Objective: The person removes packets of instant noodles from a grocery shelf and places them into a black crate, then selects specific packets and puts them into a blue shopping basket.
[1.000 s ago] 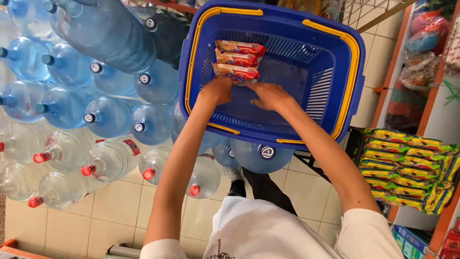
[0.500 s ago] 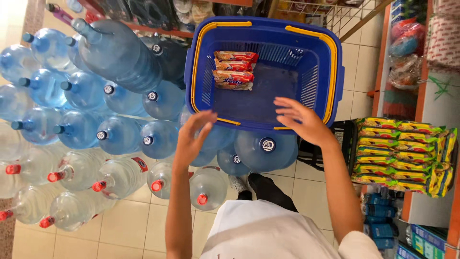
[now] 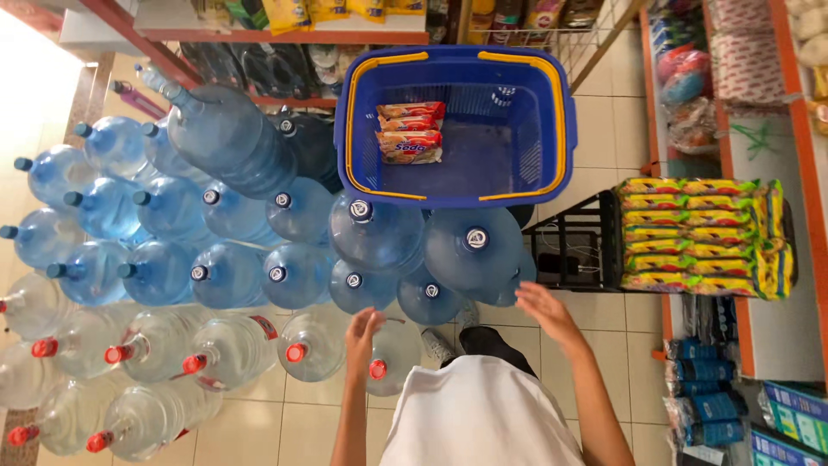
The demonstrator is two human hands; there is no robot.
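A blue plastic shopping basket with yellow handles (image 3: 552, 95) rests on top of stacked large blue plastic water jugs (image 3: 470, 246). Inside it, against its left wall, lie orange-and-red packets of biscuits (image 3: 410, 132), one beside another. The person's left hand (image 3: 362, 332) hangs empty, fingers loosely open, just above a clear water jug with a red cap (image 3: 392, 354) on the beige tiled floor (image 3: 259, 427). The right hand (image 3: 545, 312) is likewise empty and spread, below the basket and well apart from it. To the right, yellow-and-green noodle packets (image 3: 699, 233) lie stacked on a black wire rack (image 3: 573, 250).
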